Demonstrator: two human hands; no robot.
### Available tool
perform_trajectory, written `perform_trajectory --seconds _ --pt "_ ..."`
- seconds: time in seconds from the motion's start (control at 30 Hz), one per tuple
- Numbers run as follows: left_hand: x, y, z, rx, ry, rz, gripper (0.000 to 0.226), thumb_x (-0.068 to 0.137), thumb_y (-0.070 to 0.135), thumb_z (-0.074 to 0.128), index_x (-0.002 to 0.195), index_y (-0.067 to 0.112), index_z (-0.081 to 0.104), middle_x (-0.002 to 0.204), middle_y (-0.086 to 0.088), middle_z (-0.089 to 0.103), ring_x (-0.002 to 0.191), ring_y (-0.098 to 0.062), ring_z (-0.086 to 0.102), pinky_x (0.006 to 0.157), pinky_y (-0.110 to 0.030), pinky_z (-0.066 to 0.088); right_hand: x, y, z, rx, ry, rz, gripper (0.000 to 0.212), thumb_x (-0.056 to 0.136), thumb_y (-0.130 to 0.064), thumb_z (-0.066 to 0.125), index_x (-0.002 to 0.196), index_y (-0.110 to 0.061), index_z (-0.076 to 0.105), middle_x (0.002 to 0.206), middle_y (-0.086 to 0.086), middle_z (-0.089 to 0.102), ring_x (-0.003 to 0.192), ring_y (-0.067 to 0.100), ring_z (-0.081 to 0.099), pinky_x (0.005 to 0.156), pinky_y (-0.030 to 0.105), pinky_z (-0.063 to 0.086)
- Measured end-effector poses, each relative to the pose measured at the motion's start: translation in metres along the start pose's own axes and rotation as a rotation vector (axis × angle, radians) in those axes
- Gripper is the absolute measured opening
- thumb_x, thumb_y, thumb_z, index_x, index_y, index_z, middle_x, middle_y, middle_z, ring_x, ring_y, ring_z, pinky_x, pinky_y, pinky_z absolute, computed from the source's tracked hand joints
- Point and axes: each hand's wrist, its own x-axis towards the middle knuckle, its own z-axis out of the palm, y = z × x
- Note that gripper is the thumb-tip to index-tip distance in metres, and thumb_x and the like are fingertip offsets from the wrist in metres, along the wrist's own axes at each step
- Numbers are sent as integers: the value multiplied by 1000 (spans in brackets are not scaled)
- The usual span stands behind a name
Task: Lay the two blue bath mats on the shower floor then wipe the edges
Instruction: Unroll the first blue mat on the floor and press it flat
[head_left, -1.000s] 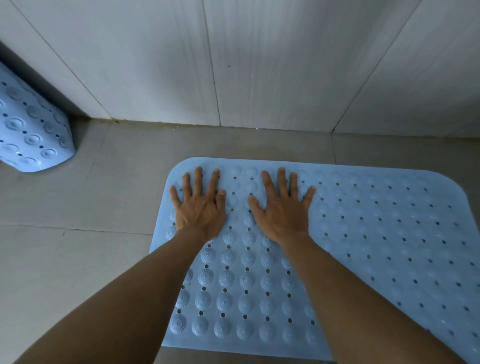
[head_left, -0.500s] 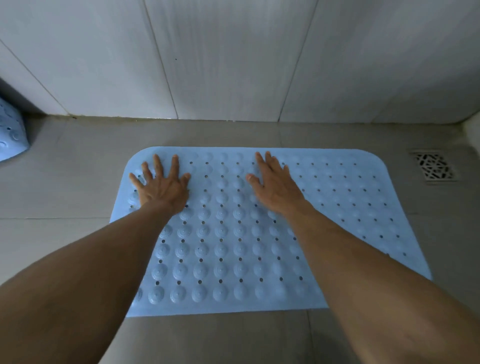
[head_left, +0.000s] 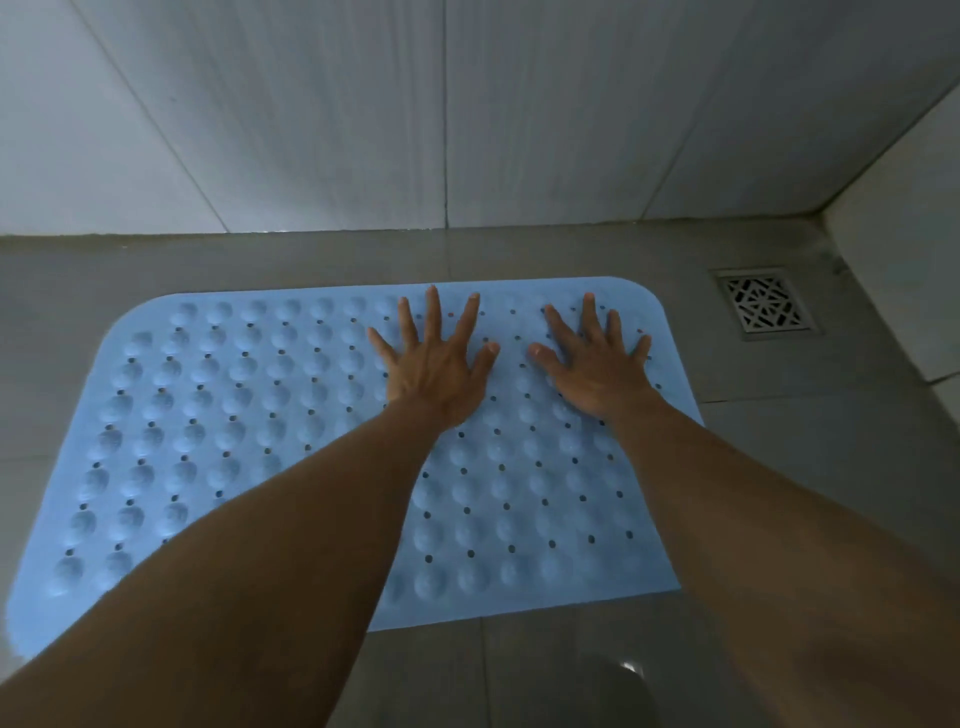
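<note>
If pressure goes only into this far right corner, the rest of the blue bath mat (head_left: 234, 415) may stay unstuck. It could then creep on the smooth shower floor (head_left: 779, 447) toward the floor drain (head_left: 763, 304) and cover it. The left hand (head_left: 434, 369) and right hand (head_left: 592, 366) grasp nothing; both lie flat, fingers spread, palms down on the mat. The mat lies flat beneath them, stretching away to their left, with the drain near its far right corner.
</note>
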Motion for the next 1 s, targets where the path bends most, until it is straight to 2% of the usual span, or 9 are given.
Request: perform_trajectory --seconds 0.1,0.23,0.47,0.6,0.77,1.0 --pt "-1 4 18 78 -34 6 70 89 78 -1 152 50 -18 167 1 -17 150 -40 -18 112 -73 -7 -1 9 17 -36 66 -38 73 89 -81 5 153 -51 -16 165 -6 -24 152 27 -21 116 67 -12" --pt "3 3 19 114 -42 12 76 82 86 -5 150 54 -19 166 3 -21 150 -42 -19 112 -74 -6 1 12 23 -63 140 -88 77 86 -85 5 152 -51 -17 166 -8 -20 153 30 -17 114 71 -7" --pt "5 5 16 102 -53 13 65 90 78 -1 149 56 -17 165 4 -22 150 -40 -19 113 -74 -6 4 14 18 -45 119 -99 73 88 -83 4 153 -52 -13 167 -5 -17 152 32 -18 113 71 -10" --pt "4 5 16 105 -55 3 63 93 75 3 150 56 -14 166 4 -20 150 -40 -19 113 -73 -5 5 13 10 -72 48 -112 61 97 -70 5 153 -52 -13 168 -3 -15 152 36 -14 114 72 -4" --pt "6 7 14 122 -82 6 65 91 77 2 149 55 -20 165 3 -23 150 -41 -20 112 -75 -3 5 13 -2 -91 -3 -113 55 102 -59 7 154 -50 -11 168 0 -13 153 38 -9 114 73 2" --pt "7 6 13 126 -102 -3 68 89 80 3 149 55 -19 165 4 -23 150 -40 -22 112 -75 -5 5 5 7 -67 20 -58 53 104 -55 8 154 -51 -9 168 -1 -13 152 36 -13 112 75 -3"
